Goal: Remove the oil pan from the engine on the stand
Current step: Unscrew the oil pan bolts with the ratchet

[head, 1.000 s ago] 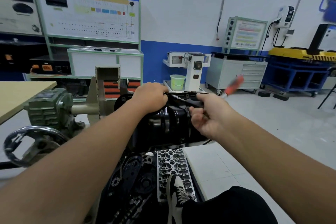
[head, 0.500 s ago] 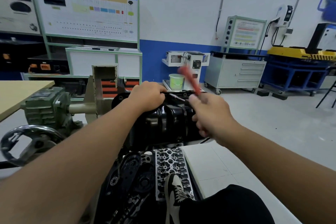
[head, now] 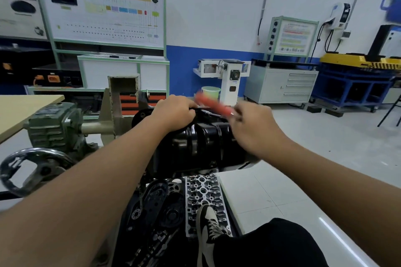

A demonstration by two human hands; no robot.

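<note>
The black glossy oil pan [head: 201,140] sits on top of the engine on the stand, at the centre of the view. My left hand [head: 173,111] grips the pan's far edge with curled fingers. My right hand [head: 252,128] holds a red-handled tool [head: 213,105], blurred by motion; its metal shaft [head: 211,113] points at the pan's far rim beside my left hand. The spot where the tip meets the rim is hidden by my left fingers.
The stand's green gearbox [head: 54,124] and black handwheel [head: 32,169] are at the left. Engine parts, a cylinder head [head: 204,197] and timing cover [head: 158,199], lie below the pan. My shoe [head: 208,230] and knee are at the bottom. A wooden table [head: 23,108] is far left.
The red tool handle has swung from pointing right to pointing up and left while my right hand turned it. My left hand stayed on the pan's far edge.
</note>
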